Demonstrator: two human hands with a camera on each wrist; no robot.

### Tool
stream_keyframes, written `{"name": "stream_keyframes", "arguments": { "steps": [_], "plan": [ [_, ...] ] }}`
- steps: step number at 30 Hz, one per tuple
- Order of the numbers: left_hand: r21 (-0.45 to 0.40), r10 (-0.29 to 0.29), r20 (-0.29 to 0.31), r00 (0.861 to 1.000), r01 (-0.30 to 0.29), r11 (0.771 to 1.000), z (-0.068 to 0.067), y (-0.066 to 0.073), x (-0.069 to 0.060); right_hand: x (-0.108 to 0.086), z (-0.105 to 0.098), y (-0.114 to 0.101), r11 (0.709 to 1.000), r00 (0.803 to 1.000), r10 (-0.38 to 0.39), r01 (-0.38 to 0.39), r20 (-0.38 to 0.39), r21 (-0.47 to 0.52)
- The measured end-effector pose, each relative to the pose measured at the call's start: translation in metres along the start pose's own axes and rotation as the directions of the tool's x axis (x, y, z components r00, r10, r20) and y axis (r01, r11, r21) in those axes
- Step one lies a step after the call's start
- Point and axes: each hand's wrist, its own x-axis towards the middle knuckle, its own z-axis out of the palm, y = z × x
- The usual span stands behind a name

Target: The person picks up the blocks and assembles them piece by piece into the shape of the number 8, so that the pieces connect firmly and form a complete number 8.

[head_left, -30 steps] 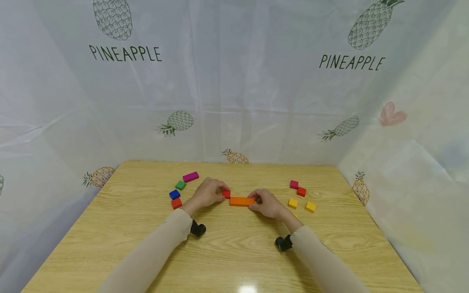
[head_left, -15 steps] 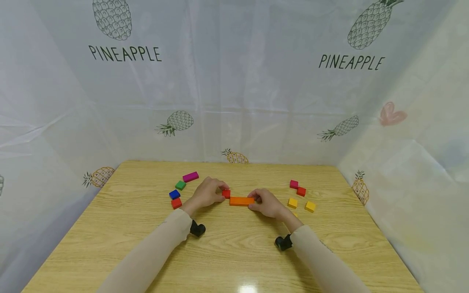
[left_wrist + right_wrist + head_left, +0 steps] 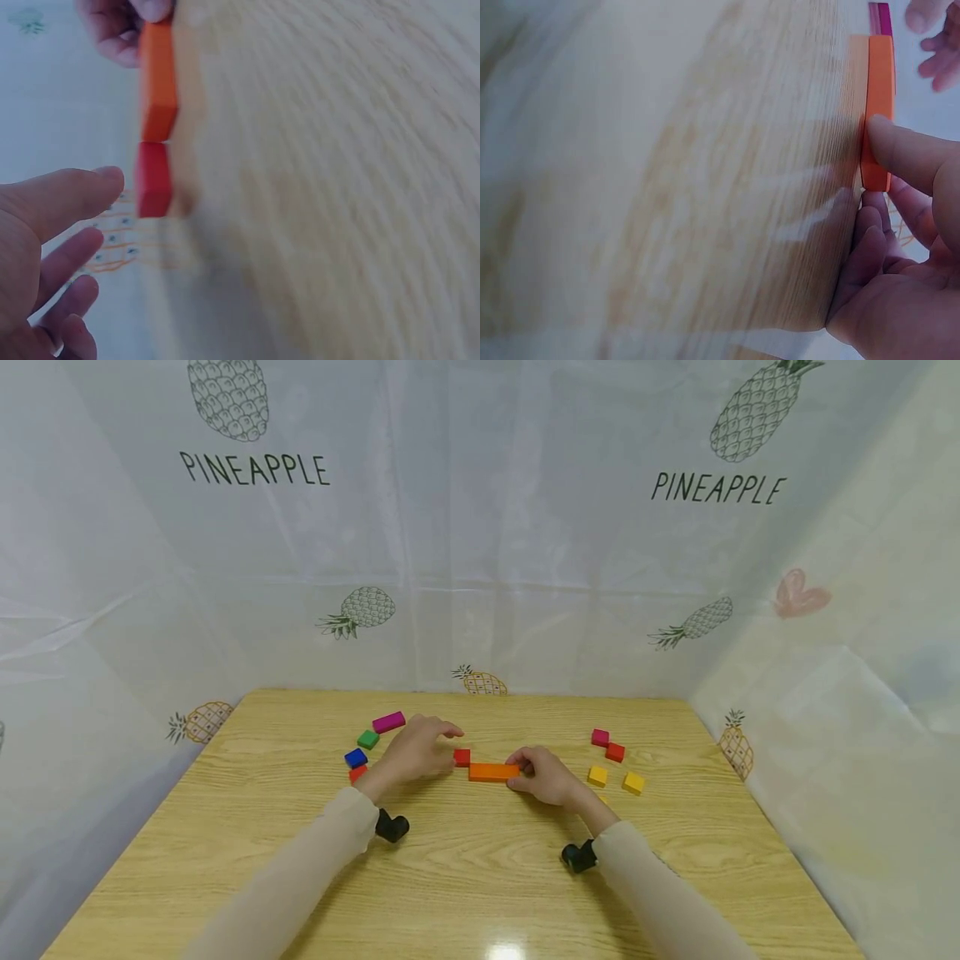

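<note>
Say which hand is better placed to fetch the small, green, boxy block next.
Probably the left hand: it grips nothing and lies nearer the green block; the right hand grips the long, orange, rectangular block.

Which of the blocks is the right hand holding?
The long orange block, pinched at one end by the right hand. It is the only orange one; the red block beside it is short.

the right hand point(image 3: 546, 777) pinches the long orange block point(image 3: 492, 773) at its three o'clock end; a small red block point(image 3: 462, 758) sits just beside its nine o'clock end. the left hand point(image 3: 416, 750), index finger extended, is near that, toward nine. from the orange block, a magenta block point(image 3: 388, 722) lies toward ten, a blue block point(image 3: 356, 758) nine, yellow blocks point(image 3: 597, 776) three.
</note>
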Motion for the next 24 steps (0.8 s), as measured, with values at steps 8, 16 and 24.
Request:
{"name": "stream_keyframes", "arguments": {
  "steps": [8, 16, 24],
  "plan": [
    [0.007, 0.028, -0.045, 0.999, -0.027, 1.0, -0.036, -0.003, -0.025, -0.001, 0.0, 0.002, 1.0, 1.0, 0.015, -0.015, -0.02, 0.001],
    [0.052, -0.035, -0.102, 0.994, 0.04, 0.998, -0.048, -0.02, -0.06, -0.001, 0.0, 0.003, 1.0, 1.0, -0.022, 0.022, -0.002, -0.01],
    [0.049, -0.064, -0.15, 0.987, 0.073, 0.996, -0.047, -0.054, -0.094, -0.001, 0.0, 0.0, 0.999, 0.999, -0.034, 0.034, 0.007, -0.009]
  ]
}}
